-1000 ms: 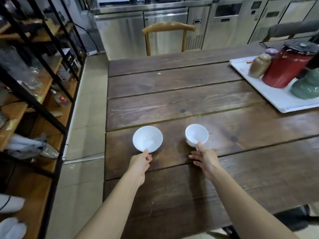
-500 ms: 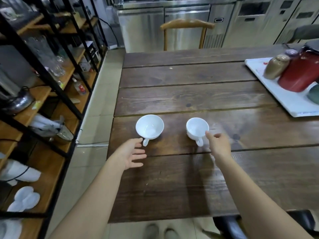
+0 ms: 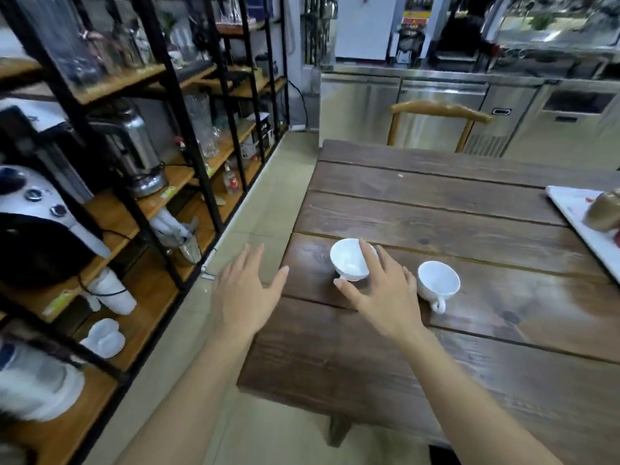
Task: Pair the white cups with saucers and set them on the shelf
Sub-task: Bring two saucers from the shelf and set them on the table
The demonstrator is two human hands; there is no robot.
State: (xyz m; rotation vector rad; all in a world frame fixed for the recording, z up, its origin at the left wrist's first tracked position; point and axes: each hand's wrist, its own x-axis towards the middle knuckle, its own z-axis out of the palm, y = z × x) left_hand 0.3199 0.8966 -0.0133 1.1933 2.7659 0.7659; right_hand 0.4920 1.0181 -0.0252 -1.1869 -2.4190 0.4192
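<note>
The tall black metal rack with wooden shelves [image 3: 141, 196] stands on the person's left side, and the dark brown plank table [image 3: 453, 364] is on the right, with a strip of floor between them. On a low shelf of the rack lie the small white saucers [image 3: 104, 337], well apart from the table. On the table, near its left edge, stand two white ceramic cups: the left white cup [image 3: 349, 259] and the right white cup [image 3: 437, 284], both upright, each handle turned toward the person. The left hand [image 3: 246, 297] is spread flat with fingers loose, holding nothing, and it hovers over the floor beyond the table edge, on the rack side. The right hand [image 3: 382, 293] is also spread and holds nothing, though its fingers partly cover the left white cup; I cannot tell if they touch it. I judge the saucers are next, and they lie lower left of the left hand, which is clearly nearer.
</note>
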